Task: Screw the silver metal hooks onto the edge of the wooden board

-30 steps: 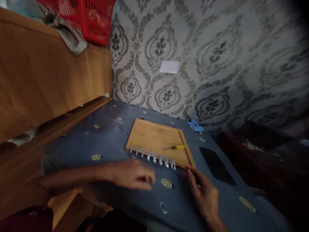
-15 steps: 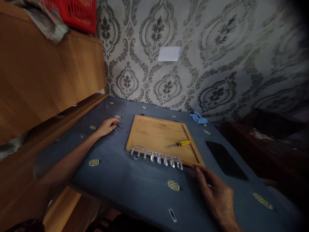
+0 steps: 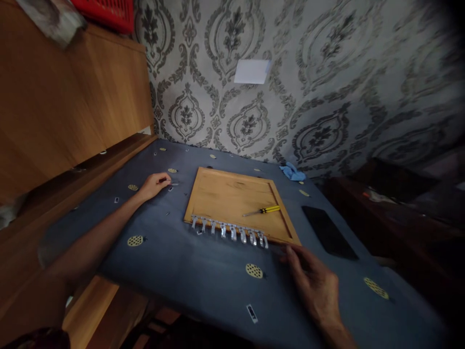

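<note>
My left hand [image 3: 155, 186] is at the left of the table, its fingers pinched on a small metal piece [image 3: 175, 184] that pokes out past the fingertips. To its right lies a wooden board with a raised rim [image 3: 221, 189]. Silver metal clips [image 3: 233, 232] line the board's near edge in a row. At the board's near right corner is my right hand [image 3: 316, 283], thumb and fingers closed on the edge; some of those fingers are hidden. A screwdriver with a yellow and black handle [image 3: 269, 209] rests on the board.
A dark blue patterned cloth [image 3: 203, 276] covers the table. A black flat object [image 3: 329, 231] lies right of the board, and a blue crumpled cloth [image 3: 291, 171] lies near the wall. A wooden cabinet [image 3: 94, 92] borders the left side, with a red basket [image 3: 112, 14] on top.
The left fingers have closed on the small metal piece and lifted it slightly off the cloth. My right hand stays at the board's corner. The whole view has shifted a little.
</note>
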`<control>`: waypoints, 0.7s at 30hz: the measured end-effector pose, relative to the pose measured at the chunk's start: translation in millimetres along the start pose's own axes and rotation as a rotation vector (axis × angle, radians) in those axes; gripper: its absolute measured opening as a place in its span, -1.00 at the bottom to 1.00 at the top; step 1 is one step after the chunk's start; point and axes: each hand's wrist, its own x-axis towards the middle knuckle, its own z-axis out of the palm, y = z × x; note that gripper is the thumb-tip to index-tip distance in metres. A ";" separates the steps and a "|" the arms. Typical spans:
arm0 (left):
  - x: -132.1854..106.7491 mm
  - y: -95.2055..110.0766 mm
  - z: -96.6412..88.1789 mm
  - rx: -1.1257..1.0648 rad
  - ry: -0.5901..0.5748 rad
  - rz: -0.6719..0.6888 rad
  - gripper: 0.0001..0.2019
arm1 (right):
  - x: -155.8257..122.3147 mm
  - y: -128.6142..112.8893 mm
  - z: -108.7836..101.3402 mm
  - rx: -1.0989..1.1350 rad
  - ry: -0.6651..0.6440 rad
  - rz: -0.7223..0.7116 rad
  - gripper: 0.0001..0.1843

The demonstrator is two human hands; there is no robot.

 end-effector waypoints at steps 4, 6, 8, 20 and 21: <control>0.9 -4.0 0.1 -0.109 0.011 -0.053 -0.67 | -0.7 -0.3 0.7 0.003 0.003 0.016 -0.47; 1.2 -6.1 0.4 -0.153 0.017 -0.081 -0.67 | -0.8 -1.3 0.8 0.001 0.010 0.008 -0.47; 1.5 -7.8 0.9 -0.190 0.026 -0.104 -0.67 | -1.0 -2.2 0.7 0.007 0.008 0.007 -0.48; -3.2 -1.5 1.1 -0.342 0.138 -0.141 -0.75 | -0.5 4.0 -2.9 0.009 -0.008 -0.058 -0.46; -3.9 1.7 1.4 -0.356 0.143 -0.142 -0.75 | -1.2 5.4 -3.2 0.004 -0.005 -0.078 -0.47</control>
